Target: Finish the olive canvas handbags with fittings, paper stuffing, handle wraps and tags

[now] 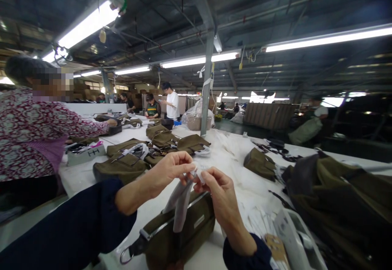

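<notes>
An olive-green bag (196, 225) with a zip and a dark end tab with a metal ring lies on the white table below my hands. A pale grey wrap (181, 209) covers its handle, which stands up from the bag. Just above the top of the wrapped handle, my left hand (177, 166) pinches a small white strip (199, 172) between thumb and fingertips. On the strip's other side, my right hand (216, 184) pinches it as well. Whether the strip is thin film or paper cannot be made out.
More olive bags (125, 166) lie in a pile ahead to the left, beside a white box (85, 153). To the right stand a bag (259, 164), a large heap of bags (337, 204) and a grey plastic bin (298, 237). A co-worker (45, 131) reaches over the table at left.
</notes>
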